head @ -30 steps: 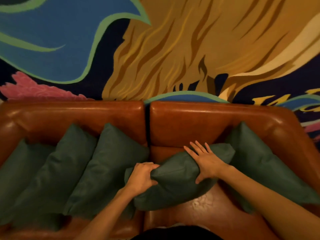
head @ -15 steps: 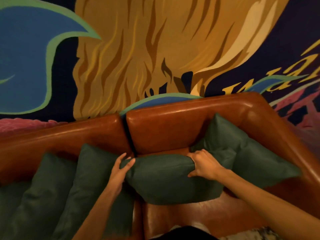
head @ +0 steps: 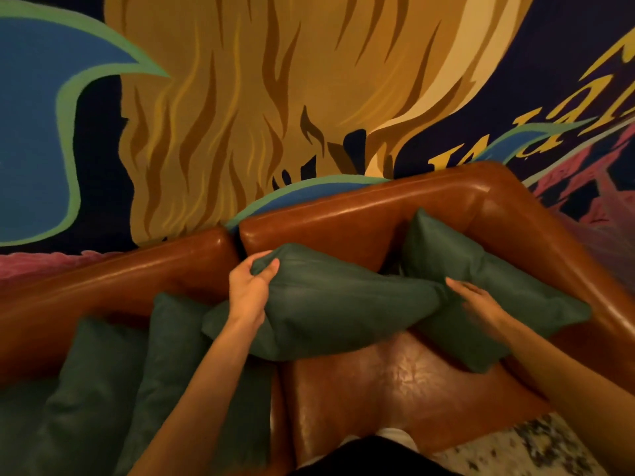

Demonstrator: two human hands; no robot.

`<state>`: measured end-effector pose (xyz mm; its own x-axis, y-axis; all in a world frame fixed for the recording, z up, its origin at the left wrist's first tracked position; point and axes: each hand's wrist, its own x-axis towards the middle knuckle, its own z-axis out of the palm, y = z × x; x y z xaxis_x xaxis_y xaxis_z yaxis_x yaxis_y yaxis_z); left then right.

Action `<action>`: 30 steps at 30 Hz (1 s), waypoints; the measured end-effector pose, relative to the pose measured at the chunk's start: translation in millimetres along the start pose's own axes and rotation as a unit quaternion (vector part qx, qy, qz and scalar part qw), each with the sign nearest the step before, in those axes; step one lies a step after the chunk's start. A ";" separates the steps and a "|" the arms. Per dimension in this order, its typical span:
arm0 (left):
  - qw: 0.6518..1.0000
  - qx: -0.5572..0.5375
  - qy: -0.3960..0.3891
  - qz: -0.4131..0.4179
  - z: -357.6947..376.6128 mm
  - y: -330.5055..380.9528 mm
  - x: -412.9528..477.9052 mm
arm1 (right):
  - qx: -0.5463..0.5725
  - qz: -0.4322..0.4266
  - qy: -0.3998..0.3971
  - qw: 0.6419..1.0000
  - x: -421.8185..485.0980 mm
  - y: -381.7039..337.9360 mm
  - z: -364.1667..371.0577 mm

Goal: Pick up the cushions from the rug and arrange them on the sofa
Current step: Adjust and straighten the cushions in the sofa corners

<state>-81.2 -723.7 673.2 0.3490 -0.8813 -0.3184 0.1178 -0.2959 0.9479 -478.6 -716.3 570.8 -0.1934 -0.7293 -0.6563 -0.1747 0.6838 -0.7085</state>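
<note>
Gripping the upper left corner of a dark green fabric cushion [head: 347, 304], my left hand [head: 249, 292] has its thumb pressed on the front face and its fingers curled round behind. The cushion lies slanted across the middle of the frame, above the seat of the glossy brown leather sofa [head: 343, 214], with its top corner near the seam between the two back sections. My right hand [head: 481, 305] is blurred, right of centre. Its fingers look stretched out against the cushion's right end rather than wrapped round it, so it reads as released and only touching.

Just behind that hand a second dark green cushion [head: 457, 249] leans in the sofa's right corner, touching the held one. At lower left, two more green cushions [head: 171, 341] stand side by side against the backrest, the nearer one partly under my left forearm.

A painted mural wall [head: 240, 97] in ochre, blue and green fills the upper frame. A pale speckled rug [head: 536, 441] shows at lower right.
</note>
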 end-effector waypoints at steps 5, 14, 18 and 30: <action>1.000 0.006 -0.006 -0.012 -10.2 34.4 6.3 | 0.215 0.047 -0.078 0.972 10.5 -1.2 36.2; 0.976 0.216 -0.032 0.022 -3.8 1.9 79.4 | 0.136 -0.003 0.089 0.987 7.5 6.5 10.4; 0.959 0.273 -0.071 -0.015 49.5 -40.1 113.7 | 0.100 0.043 0.150 0.983 0.6 30.6 -26.0; 0.888 0.440 -0.123 -0.050 215.2 -129.0 149.9 | -0.110 0.083 0.150 0.979 -8.6 110.5 -85.8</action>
<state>-244.1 -896.9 503.3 0.1517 -0.8560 -0.4942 -0.6728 -0.4557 0.5828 -579.0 -632.6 520.4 -0.5060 -0.5915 -0.6278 -0.3147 0.8043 -0.5041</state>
